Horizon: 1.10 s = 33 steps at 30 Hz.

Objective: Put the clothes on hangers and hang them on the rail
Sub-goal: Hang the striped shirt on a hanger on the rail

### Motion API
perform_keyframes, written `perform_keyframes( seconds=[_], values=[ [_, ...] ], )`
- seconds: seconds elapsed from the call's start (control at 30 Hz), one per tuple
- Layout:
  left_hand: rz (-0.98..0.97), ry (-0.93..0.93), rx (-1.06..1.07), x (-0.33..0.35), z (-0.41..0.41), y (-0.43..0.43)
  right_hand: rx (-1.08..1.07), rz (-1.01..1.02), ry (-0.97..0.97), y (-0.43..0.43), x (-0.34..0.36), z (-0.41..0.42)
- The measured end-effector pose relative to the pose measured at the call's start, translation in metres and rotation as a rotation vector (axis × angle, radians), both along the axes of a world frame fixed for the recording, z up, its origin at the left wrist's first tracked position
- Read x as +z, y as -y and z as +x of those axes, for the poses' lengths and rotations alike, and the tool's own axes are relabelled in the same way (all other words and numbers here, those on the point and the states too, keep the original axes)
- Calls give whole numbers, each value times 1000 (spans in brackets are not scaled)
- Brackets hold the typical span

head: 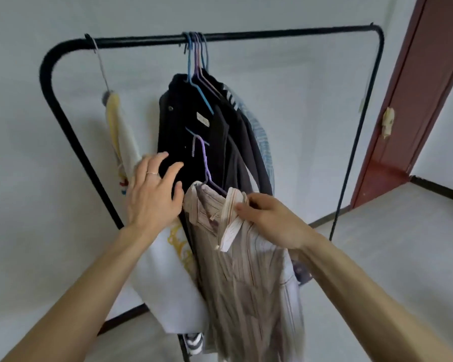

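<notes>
Progress looks past halfway, judging by the rail (246, 35): several hangers (196, 48) already hooked near its middle w/ dark garments (194, 142) and a blue-striped shirt (262, 137) behind them, plus a pale yellow-and-white item (120, 137) on its own hook at the left end. Current piece is the beige striped shirt (241, 270), already threaded on a purple hanger (204, 163), hook pointing up but well below the rail, so not hung yet. Right hand (270, 218) grips the shirt at the collar, fingers closed on the fabric, carrying hanger and shirt together. Left hand (154, 194) is spread wide, holding nothing, palm against the dark garments, prob. pushing them aside to make room. A white garment w/ yellow print (173, 278) hangs low just left of the beige shirt; can't tell what it hangs from. What's left, as far as visible: lift the purple hook up onto the rail. Can't tell if more clothes wait out of frame.

Room: black tubular rack w/ rounded corners stands close to a plain pale wall (37, 126). Floor (390, 244) is light grey, dark skirting along the wall base. Dark red door frame (416, 100) at right w/ a scrap of tape or paper stuck on it. Something striped sits low by the rack's foot, too blurred to name.
</notes>
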<state>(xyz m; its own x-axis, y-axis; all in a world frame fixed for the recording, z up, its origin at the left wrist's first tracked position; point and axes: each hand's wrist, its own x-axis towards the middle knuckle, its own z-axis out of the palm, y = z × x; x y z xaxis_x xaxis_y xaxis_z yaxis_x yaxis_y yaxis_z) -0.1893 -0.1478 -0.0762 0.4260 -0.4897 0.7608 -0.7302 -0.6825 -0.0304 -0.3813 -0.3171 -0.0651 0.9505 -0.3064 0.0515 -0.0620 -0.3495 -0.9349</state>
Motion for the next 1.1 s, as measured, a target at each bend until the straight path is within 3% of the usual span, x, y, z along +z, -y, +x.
perform_keyframes(
  seconds=[0.1, 0.2, 0.37, 0.53, 0.8, 0.97, 1.03, 1.1],
  values=[
    [17, -59, 220, 31, 12, -1, 35, -44, 90, -10, 32, 35],
    [-59, -176, 288, 58, 27, -5, 69, 26, 133, -18, 66, 68],
    [-312, -615, 172, 84, 49, -19, 4, -24, 245, -21, 125, 122],
    [-544, -809, 32, 102, 70, -27, -57, -88, 374, -34, 170, 174],
    [-699, -851, -141, 87, 96, -24, 5, -272, 216, -64, 98, 244],
    [-639, -672, -139, 96, 104, -16, 178, -396, 252, -66, 70, 230],
    [-535, -623, -97, 103, 109, -6, 75, -516, 339, -50, 66, 216],
    [-416, -576, -71, 107, 115, 4, -221, -698, 497, -30, 62, 202]
  ],
)
